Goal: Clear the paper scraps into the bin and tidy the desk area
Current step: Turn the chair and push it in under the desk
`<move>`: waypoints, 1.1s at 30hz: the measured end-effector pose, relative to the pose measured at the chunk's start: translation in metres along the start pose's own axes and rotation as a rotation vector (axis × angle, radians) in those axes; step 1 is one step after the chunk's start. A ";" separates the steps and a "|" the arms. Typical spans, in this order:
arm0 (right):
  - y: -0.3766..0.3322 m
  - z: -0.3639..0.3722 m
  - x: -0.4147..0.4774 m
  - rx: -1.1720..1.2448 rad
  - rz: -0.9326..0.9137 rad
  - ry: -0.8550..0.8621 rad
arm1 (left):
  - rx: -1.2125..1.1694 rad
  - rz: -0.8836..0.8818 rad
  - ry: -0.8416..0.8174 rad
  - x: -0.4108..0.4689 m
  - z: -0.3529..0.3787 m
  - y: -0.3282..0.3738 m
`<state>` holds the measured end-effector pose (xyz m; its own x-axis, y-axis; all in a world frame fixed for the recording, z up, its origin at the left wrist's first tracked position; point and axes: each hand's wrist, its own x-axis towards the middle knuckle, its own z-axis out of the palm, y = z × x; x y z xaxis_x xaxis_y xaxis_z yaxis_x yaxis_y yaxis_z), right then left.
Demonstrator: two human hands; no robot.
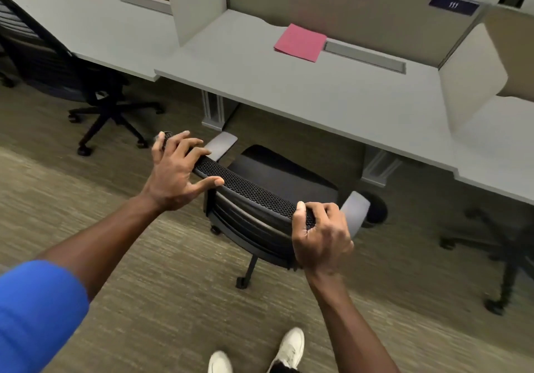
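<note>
Black mesh topped the backrest of the office chair at frame centre, and I had both hands on that top edge. My left hand lay over the left end w/ fingers spread and draped across the mesh, thumb pressed on the near face: a loose hold, not a full fist. My right hand was curled tight round the right end, thumb on top, fingers wrapped over. The chair's seat pointed toward the grey tabletop, front part under its edge, grey armrests either side.

On the tabletop, upper centre of frame, lay a pink paper sheet, flat, just beside the left end of a grey cable slot and near the back partition. I couldn't spot any bin in view.

Second black chair stood upper left at the next tabletop; a blurred third chair base at right. Blue sleeve lower left, white shoes bottom centre on the olive carpet.
</note>
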<state>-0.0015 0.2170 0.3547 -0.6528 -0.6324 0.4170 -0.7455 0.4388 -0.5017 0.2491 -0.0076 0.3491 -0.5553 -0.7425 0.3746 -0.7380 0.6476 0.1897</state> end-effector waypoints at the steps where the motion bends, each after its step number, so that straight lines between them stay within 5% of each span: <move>1: 0.002 0.001 0.006 0.014 -0.008 0.004 | 0.001 0.001 0.020 0.003 0.003 0.000; 7: 0.016 0.008 0.035 0.034 -0.059 -0.006 | 0.002 -0.012 0.112 0.018 0.019 0.005; 33: 0.080 0.114 0.260 0.019 -0.146 -0.061 | 0.006 -0.088 0.054 0.230 0.111 0.022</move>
<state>-0.2157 0.0150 0.3361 -0.5283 -0.7261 0.4401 -0.8286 0.3278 -0.4538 0.0632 -0.1831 0.3386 -0.4674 -0.7859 0.4048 -0.7850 0.5795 0.2188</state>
